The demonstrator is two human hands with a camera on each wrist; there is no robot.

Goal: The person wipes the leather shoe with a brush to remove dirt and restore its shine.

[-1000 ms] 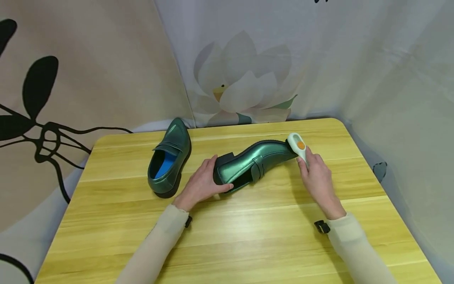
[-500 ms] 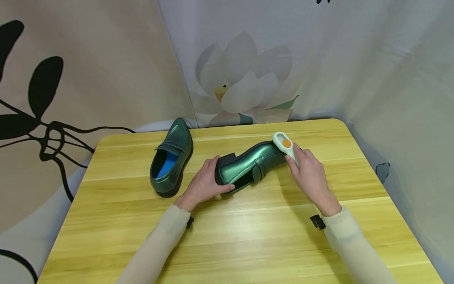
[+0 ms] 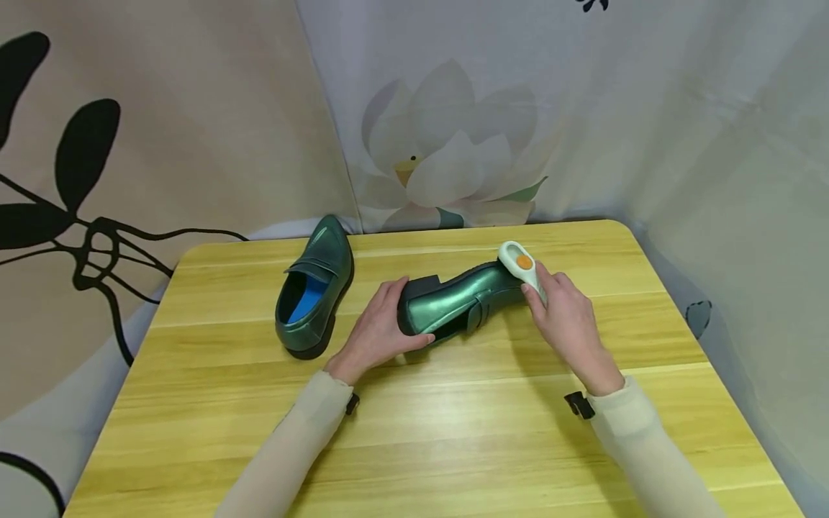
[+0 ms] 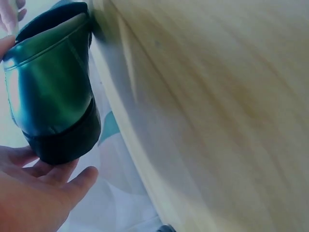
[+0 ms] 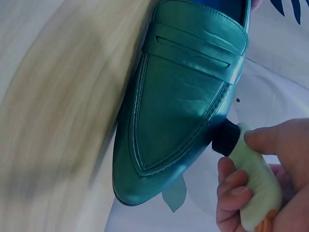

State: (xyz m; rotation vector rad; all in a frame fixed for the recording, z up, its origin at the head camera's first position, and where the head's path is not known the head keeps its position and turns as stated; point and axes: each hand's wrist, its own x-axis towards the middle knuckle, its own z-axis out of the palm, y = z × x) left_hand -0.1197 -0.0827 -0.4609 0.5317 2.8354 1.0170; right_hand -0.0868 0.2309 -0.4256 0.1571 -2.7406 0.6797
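Observation:
A shiny dark green loafer (image 3: pixel 447 303) is tipped on its side, its opening facing the near edge and its toe to the right. My left hand (image 3: pixel 382 327) grips it by the heel, thumb along the opening's rim and fingers at the black heel block (image 4: pixel 67 142). My right hand (image 3: pixel 570 324) holds a small white shoe brush (image 3: pixel 518 260) with an orange spot by its handle. In the right wrist view the brush's black bristles (image 5: pixel 226 137) sit right at the side of the toe, and the fingers curl round the pale handle (image 5: pixel 256 183).
A matching green loafer (image 3: pixel 314 288) with a blue insole stands upright on the wooden table (image 3: pixel 453 446), left of my left hand. Behind the table's far edge hangs a pale curtain (image 3: pixel 466 144) with a flower print.
My right hand has moved the brush left along the shoe, from the toe tip toward the middle. The left hand has shifted slightly right and tilted the loafer a little.

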